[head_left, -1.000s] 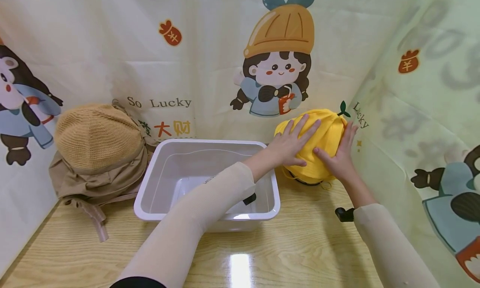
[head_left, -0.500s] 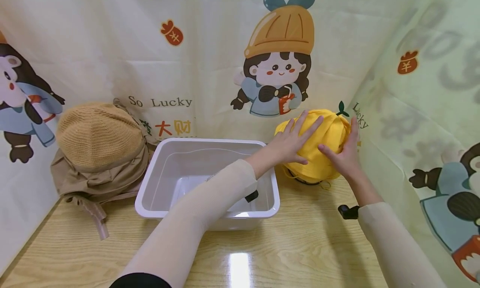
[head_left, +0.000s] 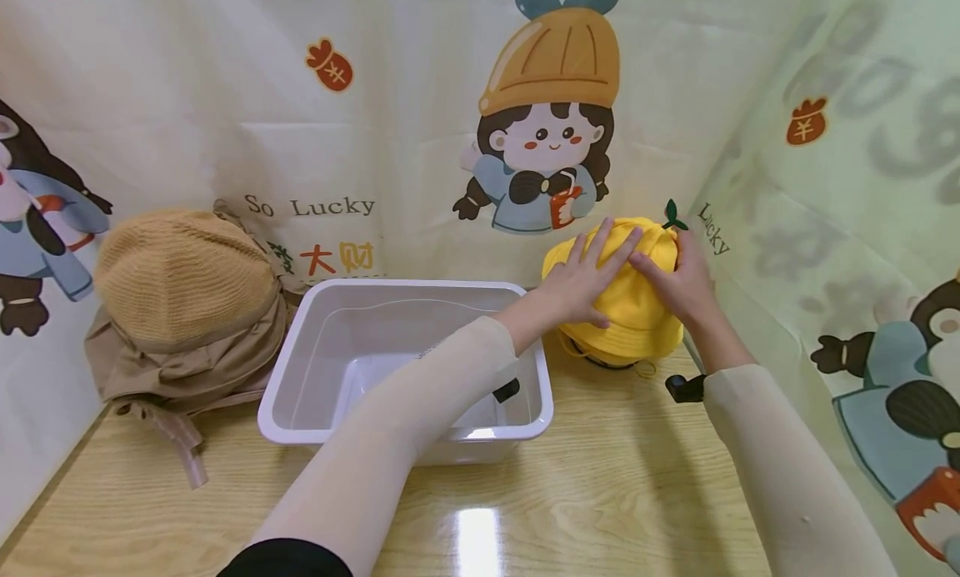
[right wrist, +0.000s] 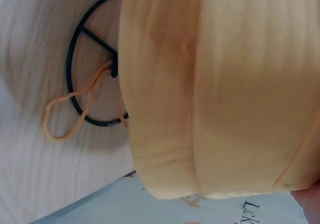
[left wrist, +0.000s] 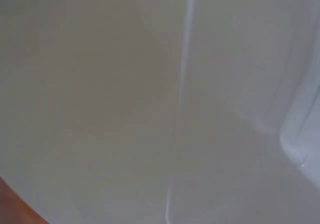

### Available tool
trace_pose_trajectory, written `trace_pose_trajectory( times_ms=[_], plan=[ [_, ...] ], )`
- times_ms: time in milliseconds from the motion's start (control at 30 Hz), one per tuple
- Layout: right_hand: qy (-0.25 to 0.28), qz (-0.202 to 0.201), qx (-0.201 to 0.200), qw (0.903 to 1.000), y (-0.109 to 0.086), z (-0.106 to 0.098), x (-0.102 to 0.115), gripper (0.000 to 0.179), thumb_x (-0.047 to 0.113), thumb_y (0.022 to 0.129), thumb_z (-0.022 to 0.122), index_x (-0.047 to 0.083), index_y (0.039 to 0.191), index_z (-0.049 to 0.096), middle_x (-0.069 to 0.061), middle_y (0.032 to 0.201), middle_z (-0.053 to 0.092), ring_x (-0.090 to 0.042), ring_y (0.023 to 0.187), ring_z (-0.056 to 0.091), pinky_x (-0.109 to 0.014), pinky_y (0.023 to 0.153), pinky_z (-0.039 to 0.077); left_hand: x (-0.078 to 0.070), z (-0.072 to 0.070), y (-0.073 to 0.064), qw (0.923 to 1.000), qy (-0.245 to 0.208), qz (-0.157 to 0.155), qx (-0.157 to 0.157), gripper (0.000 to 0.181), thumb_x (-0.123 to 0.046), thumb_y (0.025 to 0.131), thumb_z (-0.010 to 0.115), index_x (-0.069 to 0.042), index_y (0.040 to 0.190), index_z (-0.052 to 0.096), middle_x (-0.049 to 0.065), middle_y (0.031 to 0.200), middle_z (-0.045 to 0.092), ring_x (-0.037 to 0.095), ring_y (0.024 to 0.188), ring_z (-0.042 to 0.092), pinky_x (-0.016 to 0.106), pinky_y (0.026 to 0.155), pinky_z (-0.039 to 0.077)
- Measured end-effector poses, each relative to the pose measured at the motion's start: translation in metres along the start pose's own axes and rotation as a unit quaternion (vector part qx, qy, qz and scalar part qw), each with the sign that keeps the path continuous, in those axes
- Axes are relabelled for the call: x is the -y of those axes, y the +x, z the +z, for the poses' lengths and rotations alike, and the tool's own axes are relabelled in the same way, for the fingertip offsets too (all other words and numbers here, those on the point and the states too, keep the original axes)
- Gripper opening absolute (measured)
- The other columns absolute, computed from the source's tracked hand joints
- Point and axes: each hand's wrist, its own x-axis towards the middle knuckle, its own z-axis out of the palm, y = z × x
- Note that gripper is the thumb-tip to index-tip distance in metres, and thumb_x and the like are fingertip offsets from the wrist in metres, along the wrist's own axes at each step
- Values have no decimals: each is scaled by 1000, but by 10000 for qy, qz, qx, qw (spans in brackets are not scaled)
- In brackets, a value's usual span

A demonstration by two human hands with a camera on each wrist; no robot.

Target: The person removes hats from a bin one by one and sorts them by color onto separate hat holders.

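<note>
A yellow bucket hat (head_left: 637, 310) with a green sprout on top sits on a black wire stand (right wrist: 72, 69) at the right of the table. My left hand (head_left: 581, 285) lies on the hat's left side with its fingers spread. At the crown's upper right, my right hand (head_left: 678, 285) holds the cloth, thumb on the near side and fingers reaching behind it, partly hidden. The right wrist view is filled by the hat's folded brim, with a cord loop (right wrist: 50, 114) hanging below. In the left wrist view only the bin's pale wall (left wrist: 110, 84) shows clearly.
A white plastic bin (head_left: 405, 435) stands in the middle, under my left forearm. To its left, a tan knitted hat (head_left: 183, 277) tops a brown cloth hat (head_left: 202, 368) with a hanging strap. Printed cloth walls (head_left: 420, 102) border the wooden table (head_left: 585, 494) behind and at the sides.
My right hand has moved from the hat's right side up and inward to its crown, and the fingers have drawn in. The left hand stays on the hat. The head view has shifted slightly.
</note>
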Motion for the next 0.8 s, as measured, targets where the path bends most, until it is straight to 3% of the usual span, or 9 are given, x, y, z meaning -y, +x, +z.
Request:
trace_pose_trajectory(
  times_ms=[133, 233, 567, 800],
  plan=[
    [-49, 381, 117, 9992, -3, 3, -3, 83, 55, 91, 63, 31, 158, 18, -12, 138, 45, -24, 105, 54, -20, 73, 49, 2, 3, 1, 10000, -54, 21, 18, 142, -52, 76, 80, -43, 137, -47, 2, 157, -42, 38, 153, -1, 49, 102, 49],
    [128, 505, 104, 9986, -4, 6, -4, 80, 54, 91, 64, 35, 155, 21, -12, 135, 49, -23, 104, 56, -21, 73, 50, 3, 5, 1, 9999, -115, 79, 10, 142, -51, 76, 81, -43, 139, -46, 3, 158, -40, 39, 153, 0, 51, 104, 47],
    [853, 388, 8, 9956, -21, 9, 17, 80, 37, 90, 71, 22, 153, 25, -5, 118, 55, -8, 90, 60, -17, 72, 53, 7, 12, 2, 9996, -238, 169, -54, 141, -47, 76, 83, -47, 139, -44, 2, 158, -41, 38, 154, 0, 59, 109, 39],
    [1416, 313, -33, 9894, -28, 16, 10, 76, 28, 90, 74, 18, 149, 27, -2, 114, 54, -8, 90, 63, -19, 73, 56, 11, 15, 0, 9994, -145, 319, -17, 139, -46, 75, 84, -46, 145, -36, 2, 161, -35, 36, 154, 3, 55, 109, 40]
  ],
)
